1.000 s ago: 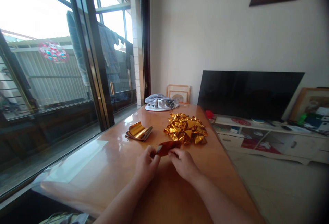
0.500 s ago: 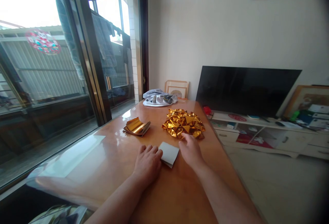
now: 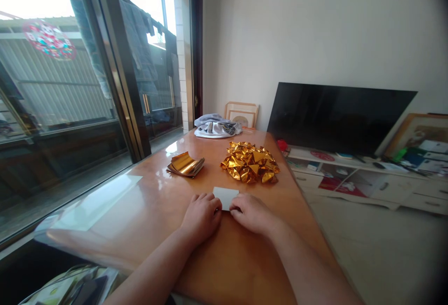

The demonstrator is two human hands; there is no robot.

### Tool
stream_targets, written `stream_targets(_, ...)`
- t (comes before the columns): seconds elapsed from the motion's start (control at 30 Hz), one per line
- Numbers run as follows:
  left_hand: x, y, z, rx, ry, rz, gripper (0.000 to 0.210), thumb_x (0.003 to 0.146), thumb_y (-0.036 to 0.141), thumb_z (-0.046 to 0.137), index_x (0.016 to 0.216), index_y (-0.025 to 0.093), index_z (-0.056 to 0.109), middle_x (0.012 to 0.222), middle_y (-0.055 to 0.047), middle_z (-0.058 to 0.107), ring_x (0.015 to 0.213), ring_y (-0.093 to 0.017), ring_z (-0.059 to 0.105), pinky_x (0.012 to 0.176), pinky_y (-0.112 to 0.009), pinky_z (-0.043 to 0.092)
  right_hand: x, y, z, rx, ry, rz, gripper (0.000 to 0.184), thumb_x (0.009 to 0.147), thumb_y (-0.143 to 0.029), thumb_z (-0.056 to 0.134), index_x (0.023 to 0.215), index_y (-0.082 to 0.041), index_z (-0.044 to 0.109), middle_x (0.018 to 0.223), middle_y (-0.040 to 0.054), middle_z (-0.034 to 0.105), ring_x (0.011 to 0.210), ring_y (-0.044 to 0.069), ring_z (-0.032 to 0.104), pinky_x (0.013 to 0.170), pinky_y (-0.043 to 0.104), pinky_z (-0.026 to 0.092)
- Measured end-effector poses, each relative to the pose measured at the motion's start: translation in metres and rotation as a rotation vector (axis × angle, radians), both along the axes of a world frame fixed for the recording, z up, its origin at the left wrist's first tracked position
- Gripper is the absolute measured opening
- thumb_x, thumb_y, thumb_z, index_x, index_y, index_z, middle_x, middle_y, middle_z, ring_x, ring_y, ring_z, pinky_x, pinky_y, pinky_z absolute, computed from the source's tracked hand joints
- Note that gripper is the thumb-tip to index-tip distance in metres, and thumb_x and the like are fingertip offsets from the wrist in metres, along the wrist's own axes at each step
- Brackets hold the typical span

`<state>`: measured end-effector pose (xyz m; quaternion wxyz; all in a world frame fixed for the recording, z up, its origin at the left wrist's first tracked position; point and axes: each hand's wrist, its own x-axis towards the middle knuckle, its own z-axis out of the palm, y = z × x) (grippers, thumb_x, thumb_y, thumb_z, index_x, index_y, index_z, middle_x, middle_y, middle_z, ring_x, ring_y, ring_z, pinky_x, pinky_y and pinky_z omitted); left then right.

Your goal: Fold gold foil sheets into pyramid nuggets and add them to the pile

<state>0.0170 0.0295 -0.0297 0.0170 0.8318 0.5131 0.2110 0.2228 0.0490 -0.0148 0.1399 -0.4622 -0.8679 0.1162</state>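
Observation:
A pale sheet of paper (image 3: 226,198) lies on the glossy wooden table (image 3: 224,253) between my hands. My left hand (image 3: 204,212) is closed at its left edge, fingers curled. At the right edge my right hand (image 3: 250,210) pinches the paper, thumb and fingers together. Just beyond, to the right, is a heap of folded gold foil pieces (image 3: 250,162). A stack of gold foil sheets (image 3: 186,164), curling upward, sits farther left. The paper's side edges are partly hidden under my fingers.
Bundled pale cloth (image 3: 217,127) rests at the table's far end, near picture frames (image 3: 241,112) against the wall. A television (image 3: 339,118) stands on a white cabinet (image 3: 388,190) to the right. Sliding glass doors (image 3: 119,67) run along the left.
My right hand has come back from beside the gold heap to the paper's right edge and taken hold of it. The paper now lies squarer to me. The camera view has tilted down slightly.

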Motion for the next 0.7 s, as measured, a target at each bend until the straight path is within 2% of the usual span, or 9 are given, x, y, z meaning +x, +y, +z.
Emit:
stream_targets(0.2,-0.012,0.009,-0.001,-0.082,-0.093,0.020,0.014,0.088,0.021,0.052,0.087,0.024,0.065,0.091,-0.004,0.068,0.091,-0.022,0.061,0.080,-0.032,0.038,0.004,0.012,-0.012,-0.071,0.124,-0.033,0.021,0.093,-0.027,0.052,0.085,-0.021,0.071,0.091,0.0038,0.071,0.084,0.017,0.061,0.072,0.025,0.038)
stream_targets(0.37,-0.019,0.022,-0.009,-0.147,-0.198,0.079,0.011,0.088,0.023,0.054,0.088,0.023,0.064,0.093,-0.002,0.070,0.090,-0.020,0.062,0.076,-0.029,0.039,0.001,0.018,-0.026,-0.112,0.222,-0.169,0.012,0.090,-0.028,0.056,0.089,-0.021,0.066,0.088,0.0021,0.070,0.078,0.016,0.059,0.064,0.023,0.034)
stream_targets(0.53,-0.018,0.031,-0.015,-0.215,-0.217,0.149,0.008,0.085,0.024,0.056,0.088,0.023,0.063,0.089,-0.001,0.070,0.084,-0.019,0.062,0.069,-0.027,0.038,0.000,0.021,-0.032,-0.126,0.206,-0.243,0.005,0.085,-0.024,0.060,0.088,-0.022,0.063,0.084,0.0002,0.067,0.073,0.014,0.055,0.060,0.023,0.028)
stream_targets(0.7,-0.017,0.032,-0.014,-0.226,-0.177,0.175,0.007,0.083,0.024,0.056,0.088,0.022,0.062,0.090,-0.002,0.070,0.083,-0.019,0.063,0.068,-0.027,0.037,0.001,0.024,-0.033,-0.132,0.199,-0.270,0.005,0.083,-0.024,0.062,0.087,-0.021,0.062,0.082,-0.0001,0.066,0.073,0.014,0.054,0.059,0.023,0.027)
